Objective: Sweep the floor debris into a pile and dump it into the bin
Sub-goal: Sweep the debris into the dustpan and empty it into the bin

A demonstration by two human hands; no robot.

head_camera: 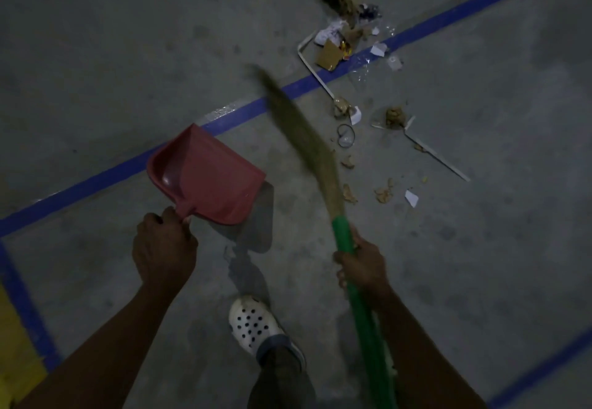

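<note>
- My left hand (163,245) gripped the stub handle of the red dustpan (208,178), with my fingers (153,220) curled round it.
- The pan spread out just ahead of those fingers, its wide edge turned away from me and to the right. Its shadow fell on the floor (96,56) just right of my left fingers.
- My right hand (362,267) held the broom (365,322) by its green handle. The fingers were wrapped tight near the handle's upper end, just below where the bristles began.
- The bristles ran ahead and leftward from my right fingers. They were blurred, and their tip lay across the blue line (96,181).
- The debris (330,54) lay on the floor ahead and to the right of my right fingers, apart from the dustpan.
- Nearest those fingers were small brown and white scraps, some close beside the bristles.
- Farther out lay a black ring (346,134) and two white strips (439,157).
- Farthest off, a thicker heap of cardboard, paper and clear plastic sat partly on the blue line.
- The blue line crossed the floor at a slant beyond both hands and passed behind the dustpan.
- My shoe (253,322), white with holes, stood on the floor between my forearms, nearer to me than either set of fingers.
- A yellow patch (12,344) lay well to the left of my left fingers, edged in blue.
</note>
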